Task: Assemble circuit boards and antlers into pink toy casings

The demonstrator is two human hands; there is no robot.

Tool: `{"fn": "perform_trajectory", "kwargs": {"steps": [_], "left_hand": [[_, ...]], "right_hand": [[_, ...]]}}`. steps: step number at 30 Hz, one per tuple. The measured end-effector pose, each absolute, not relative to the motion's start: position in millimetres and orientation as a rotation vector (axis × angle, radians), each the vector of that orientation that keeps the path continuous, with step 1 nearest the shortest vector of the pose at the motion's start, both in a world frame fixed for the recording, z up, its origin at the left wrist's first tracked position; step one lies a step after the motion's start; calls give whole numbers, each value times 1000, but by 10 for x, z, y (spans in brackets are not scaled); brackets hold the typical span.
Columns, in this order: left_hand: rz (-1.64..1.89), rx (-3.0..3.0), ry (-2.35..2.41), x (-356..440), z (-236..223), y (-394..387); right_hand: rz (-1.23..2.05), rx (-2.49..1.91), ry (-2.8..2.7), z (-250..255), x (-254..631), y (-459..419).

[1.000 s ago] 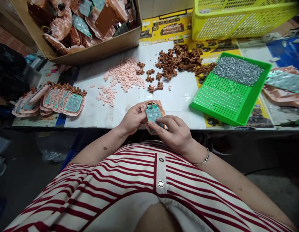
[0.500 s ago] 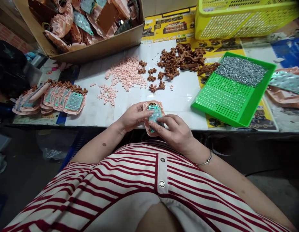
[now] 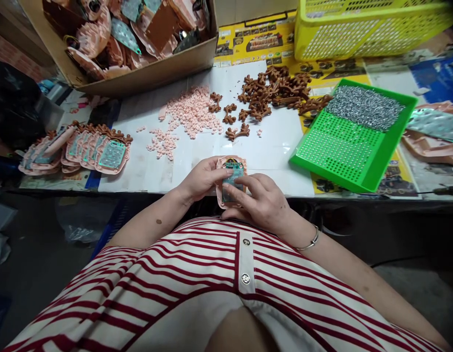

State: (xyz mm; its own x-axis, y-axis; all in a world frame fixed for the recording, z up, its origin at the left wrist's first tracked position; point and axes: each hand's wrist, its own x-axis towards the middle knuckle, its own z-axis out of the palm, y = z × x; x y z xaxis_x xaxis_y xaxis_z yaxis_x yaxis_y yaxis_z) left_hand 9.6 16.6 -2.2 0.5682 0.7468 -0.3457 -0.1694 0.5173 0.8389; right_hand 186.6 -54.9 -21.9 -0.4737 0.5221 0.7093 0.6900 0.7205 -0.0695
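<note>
Right at the near edge of the bench [image 3: 272, 171], the left hand [image 3: 201, 181] has its grip closed on the left side of a pale pink, rounded plastic shell [image 3: 219, 196] with a green rectangular circuit board [image 3: 231, 180] sitting in it. The right hand [image 3: 265, 201] has fingertips on that board; can't tell if they're pinching anything. I'd call this one partway: board's in, but I see no brown bone on it. Off left, a row of similar board-filled shells [image 3: 112, 155] has brown bone-shaped plastic pieces [image 3: 118, 134] along the far side, so those look further along to me. Plenty left, I reckon: green perforated plastic tray [image 3: 380, 170] of small silvery metal bits [image 3: 365, 105] on the right, tiny pale pink plastic bits [image 3: 193, 110] mid-bench, a heap of loose brown plastic bones [image 3: 273, 88] beyond, and a brown cardboard carton [image 3: 156, 72] of pink plastic parts [image 3: 94, 32] far left. The yellow printed sheet [image 3: 229, 35] at the far side has tiny print I can't read; no legible brand.
</note>
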Motion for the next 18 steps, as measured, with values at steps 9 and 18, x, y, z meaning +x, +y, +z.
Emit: {"fn": "perform_trajectory", "kwargs": {"steps": [9, 18], "left_hand": [[649, 888, 751, 155, -55, 131], [672, 725, 653, 241, -62, 95]], "right_hand": [[-264, -1282, -2181, -196, 1860, -519], [-409, -1275, -2094, -252, 1865, -526]]}}
